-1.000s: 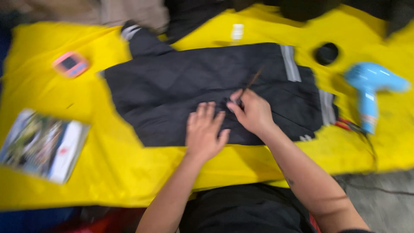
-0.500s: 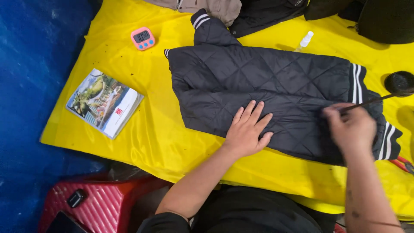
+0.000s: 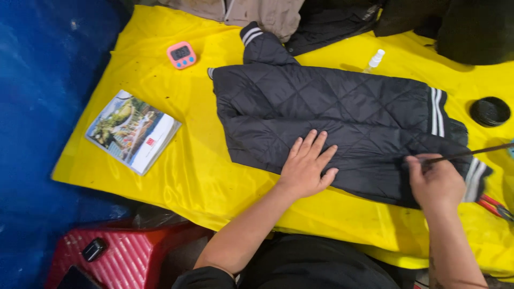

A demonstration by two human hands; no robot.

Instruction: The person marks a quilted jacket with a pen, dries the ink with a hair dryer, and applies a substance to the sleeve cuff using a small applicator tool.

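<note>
Yellow cloth point(image 3: 176, 176) covered the work surface, with blue floor showing at the left edge and a red plastic stool point(image 3: 115, 254) below it. From the head camera, the only view, a black quilted jacket point(image 3: 332, 120) lay flat across the middle of the cloth, its striped cuff toward the right edge.

The left hand point(image 3: 307, 168) rested open, palm down and fingers spread, on the lower hem of the jacket, pressing it flat and gripping nothing. The right hand point(image 3: 436, 182) was closed near the striped cuff, pinching a thin dark rod-like tool point(image 3: 471, 153) that ran off toward the right; what its tip did to the fabric could not be made out.

A pink timer point(image 3: 181, 54) and a glossy booklet point(image 3: 132, 131) sat well apart on the left. A small white spray bottle point(image 3: 375, 60) stood just beyond the jacket's upper edge, a round black lid point(image 3: 490, 111) lay to the right, and red-handled pliers or scissors point(image 3: 495, 206) poked in beside the cuff.

The likeliest trouble was the slick cloth: if the flat hand eased off, the jacket could slide or bunch under the pull of the tool. The thin tool could also snag the quilting stitches or slip toward the pinching fingers. A sweep of the right forearm might knock the red-handled tool off the edge.
</note>
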